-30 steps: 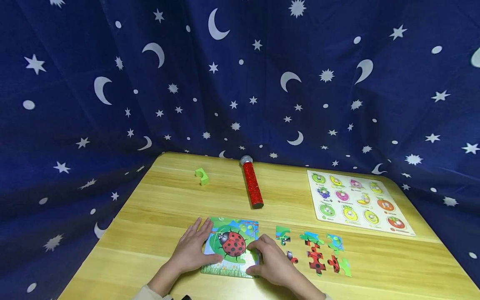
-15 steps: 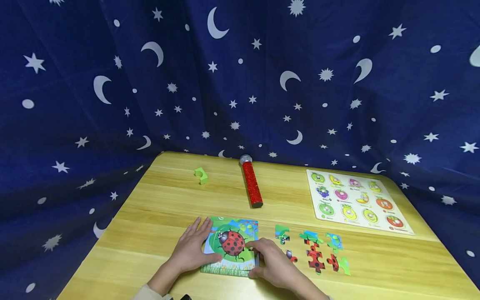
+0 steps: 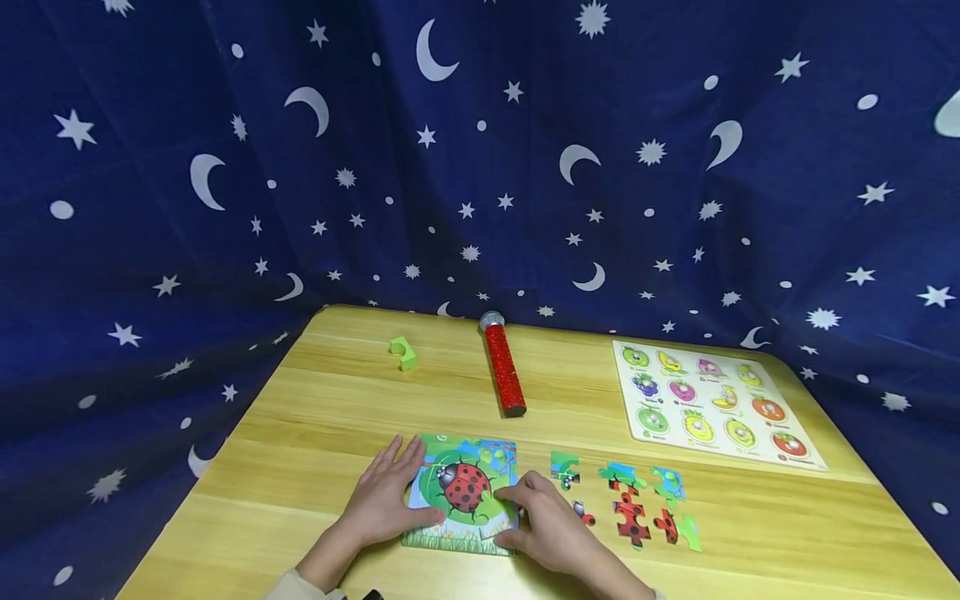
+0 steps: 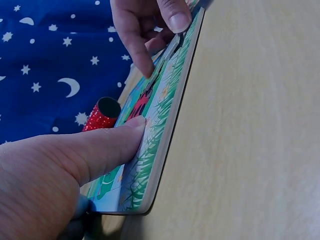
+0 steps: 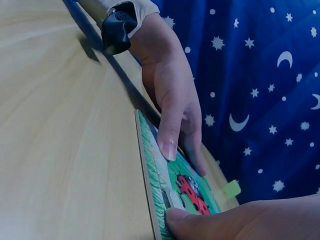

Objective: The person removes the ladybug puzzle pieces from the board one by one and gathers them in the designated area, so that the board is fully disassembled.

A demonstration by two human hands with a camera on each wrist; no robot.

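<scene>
A ladybug jigsaw board [image 3: 450, 540] lies flat on the table, with a red ladybug [image 3: 463, 487] on a green leaf in its picture. My left hand [image 3: 386, 498] rests over the board's left side, fingers straight along the edge and thumb on the picture. At the lower right corner my right hand [image 3: 551, 523] pinches a light green and white jigsaw piece [image 3: 492, 515] between thumb and forefinger. That piece sits slightly tilted, its raised edge showing in the left wrist view. Part of the board's right side is hidden behind the right hand.
Several loose jigsaw pieces [image 3: 633, 529] with ladybug parts lie right of the right hand. Farther back are a red glittery toy microphone [image 3: 505, 371], a green arch block [image 3: 403, 352] and a fruit peg puzzle [image 3: 686, 450]. A starry blue curtain [image 3: 480, 167] hangs behind the table.
The corner piece under my right hand has shifted and changed its tilt, its edge now showing above the board. The right fingertips have moved slightly; the left hand stays in place.
</scene>
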